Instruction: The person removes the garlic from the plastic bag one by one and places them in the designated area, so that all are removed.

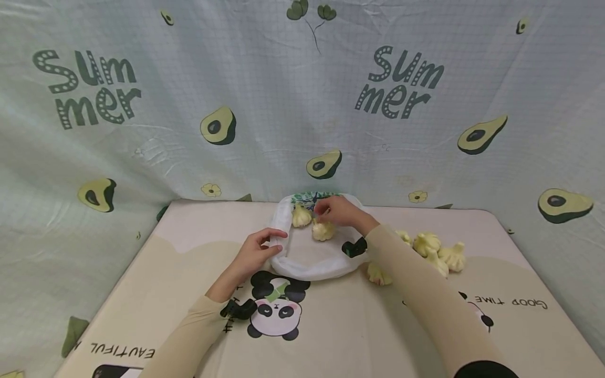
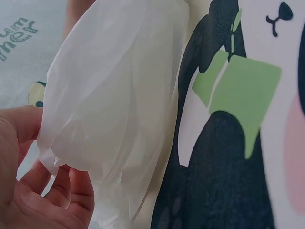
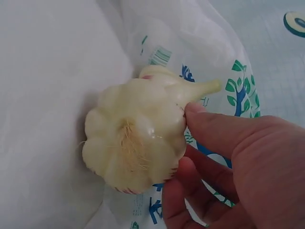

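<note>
A white plastic bag (image 1: 314, 271) with green and blue print lies spread with its mouth up. My left hand (image 1: 255, 252) grips its left rim; in the left wrist view the thumb and fingers are curled about the thin white plastic (image 2: 114, 95). Over the bag, my right hand (image 1: 342, 212) holds a pale garlic bulb (image 1: 323, 231) by its stem side. The right wrist view shows this bulb (image 3: 133, 138) with its roots facing the camera, the thumb above and the fingers below. Another garlic bulb (image 1: 301, 216) sits in the bag on the left.
Several garlic bulbs (image 1: 427, 243) lie in a cluster right of the bag, partly behind my right forearm. One loose bulb (image 1: 379, 274) is beside the bag's right rim. A printed cloth (image 1: 326, 325) covers the table, and a curtain (image 1: 283, 79) hangs behind it.
</note>
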Demonstrator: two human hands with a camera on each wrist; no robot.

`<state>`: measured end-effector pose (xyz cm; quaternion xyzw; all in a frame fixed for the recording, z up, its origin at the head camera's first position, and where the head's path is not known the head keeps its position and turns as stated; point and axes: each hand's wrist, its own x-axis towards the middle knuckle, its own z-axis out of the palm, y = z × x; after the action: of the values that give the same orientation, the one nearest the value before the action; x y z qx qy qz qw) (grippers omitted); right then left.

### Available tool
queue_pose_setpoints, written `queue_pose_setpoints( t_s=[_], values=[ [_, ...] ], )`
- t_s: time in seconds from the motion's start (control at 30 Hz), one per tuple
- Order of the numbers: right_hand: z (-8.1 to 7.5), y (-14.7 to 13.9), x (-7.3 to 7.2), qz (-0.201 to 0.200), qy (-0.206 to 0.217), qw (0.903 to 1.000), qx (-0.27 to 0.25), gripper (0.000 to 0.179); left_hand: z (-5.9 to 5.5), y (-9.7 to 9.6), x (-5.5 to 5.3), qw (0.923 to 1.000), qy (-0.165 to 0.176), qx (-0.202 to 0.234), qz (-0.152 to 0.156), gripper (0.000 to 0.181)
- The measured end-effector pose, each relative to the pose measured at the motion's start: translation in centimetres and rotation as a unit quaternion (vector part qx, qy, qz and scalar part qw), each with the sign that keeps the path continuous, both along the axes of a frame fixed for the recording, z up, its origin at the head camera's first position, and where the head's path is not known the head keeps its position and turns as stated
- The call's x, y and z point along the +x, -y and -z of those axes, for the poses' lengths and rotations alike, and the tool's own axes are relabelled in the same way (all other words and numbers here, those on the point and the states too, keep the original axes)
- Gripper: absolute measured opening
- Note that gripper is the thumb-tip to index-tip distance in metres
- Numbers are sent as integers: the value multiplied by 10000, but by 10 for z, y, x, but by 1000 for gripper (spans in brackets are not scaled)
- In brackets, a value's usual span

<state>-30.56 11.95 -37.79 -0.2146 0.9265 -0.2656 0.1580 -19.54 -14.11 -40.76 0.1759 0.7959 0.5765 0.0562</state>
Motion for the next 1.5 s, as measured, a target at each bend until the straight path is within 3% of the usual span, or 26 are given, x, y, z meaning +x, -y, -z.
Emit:
queue_pose_setpoints(
  t_s=[0.17, 0.33, 0.67, 0.97, 1.5],
  values=[
    [1, -1, 2, 135, 548, 9984, -58, 40, -5, -1, 5, 10000, -19, -30, -9, 29],
    [0, -3, 4, -56, 1009, 9948, -150, 53, -3, 1, 3, 10000, 14, 16, 9, 31],
    [-1, -5, 9, -421, 1087, 9930, -164, 65, -2, 1, 3, 10000, 49, -9, -26, 30],
    [1, -9, 14, -387, 152, 9985, -352, 33, -2, 2, 4, 10000, 91, 17, 30, 31],
    [-1, -22, 20, -114, -186, 9975, -677, 23, -1, 2, 5, 10000, 64, 26, -2, 30]
  ],
)
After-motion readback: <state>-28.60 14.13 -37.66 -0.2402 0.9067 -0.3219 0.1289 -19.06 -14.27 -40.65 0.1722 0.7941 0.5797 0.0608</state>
